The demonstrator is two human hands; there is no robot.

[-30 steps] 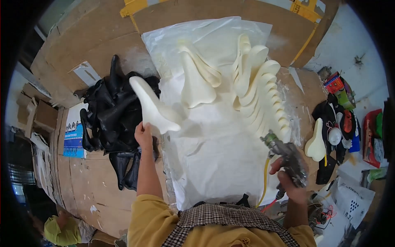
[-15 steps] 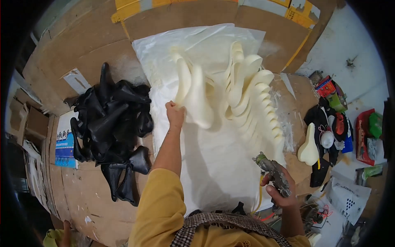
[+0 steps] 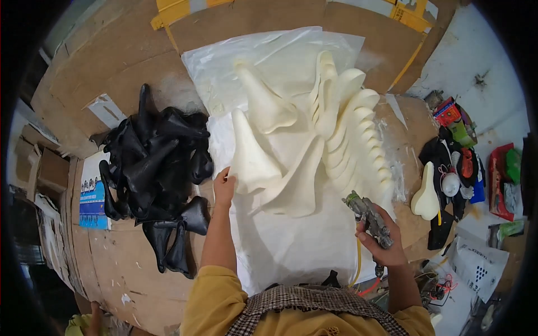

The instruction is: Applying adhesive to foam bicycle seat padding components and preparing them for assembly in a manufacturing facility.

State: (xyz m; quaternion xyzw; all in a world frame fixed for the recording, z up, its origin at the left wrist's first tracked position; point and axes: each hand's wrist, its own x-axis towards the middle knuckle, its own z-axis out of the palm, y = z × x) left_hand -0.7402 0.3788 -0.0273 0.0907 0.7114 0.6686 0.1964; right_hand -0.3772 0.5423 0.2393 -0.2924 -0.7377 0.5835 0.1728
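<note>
My left hand [image 3: 225,187] is pinched on the lower left edge of a cream bicycle saddle foam pad [image 3: 252,159]. Against that pad, to its right, another cream pad [image 3: 300,182] is tipped up, its hollow side facing me. Farther back lies a third pad [image 3: 263,101]. My right hand [image 3: 386,241] is wrapped round a grimy spray gun [image 3: 369,218], with a yellow hose [image 3: 358,263] and a red one running below it. The gun's nozzle points up and left over the white sheet [image 3: 269,252]. To its far side, more pads [image 3: 350,145] stand nested in a curved row.
Black saddle covers [image 3: 157,151] are heaped on cardboard at the left, by a blue-and-white box [image 3: 92,204]. At the right lie a lone cream pad [image 3: 426,196], black cloth, a red container [image 3: 499,185] and a white plastic bag [image 3: 476,263]. Another person's arm [image 3: 95,319] shows lower left.
My left hand has come down and slightly left with the pad. Two pads now lie nearer me, fanned apart, while one stays farther back. My right hand still holds the spray gun.
</note>
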